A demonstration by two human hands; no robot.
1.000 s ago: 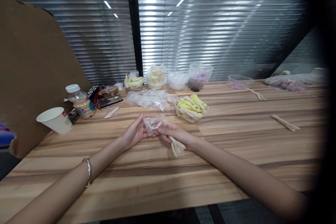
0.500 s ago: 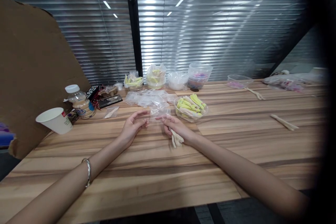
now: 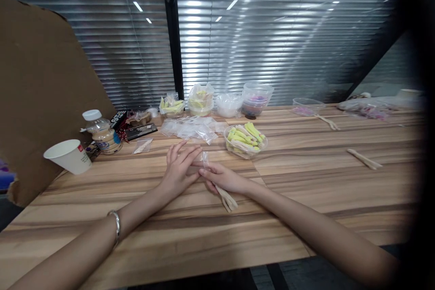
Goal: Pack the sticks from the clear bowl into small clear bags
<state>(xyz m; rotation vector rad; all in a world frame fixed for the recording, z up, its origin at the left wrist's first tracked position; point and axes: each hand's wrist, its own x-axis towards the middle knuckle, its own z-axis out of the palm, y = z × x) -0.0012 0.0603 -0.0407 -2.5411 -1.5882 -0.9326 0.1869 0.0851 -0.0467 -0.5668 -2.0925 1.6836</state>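
Note:
My right hand (image 3: 226,178) is closed on a pale, cream-coloured strand piece (image 3: 227,199), whose split ends hang below the fingers over the table. A small clear plastic bag (image 3: 205,157) stands up between my two hands, its lower part hidden by fingers. My left hand (image 3: 178,167) touches the bag's side, palm down, with its fingers apart and its thumb tip near the right fingertips. Beyond the hands lies a heap of clear bags (image 3: 192,128). A clear bowl (image 3: 245,150) of yellow and cream pieces stands just behind my right hand.
On the left are a paper cup (image 3: 73,157), a bottle (image 3: 103,136), a black case (image 3: 141,131) and a cardboard panel (image 3: 44,77). Several tubs, including a purple-filled one (image 3: 254,102), line the back. A loose cream piece (image 3: 364,159) lies at the right.
Both hands have come nearer to me and closer together, with the small bag and the cream piece. The left hand has turned palm down over the bag's side.

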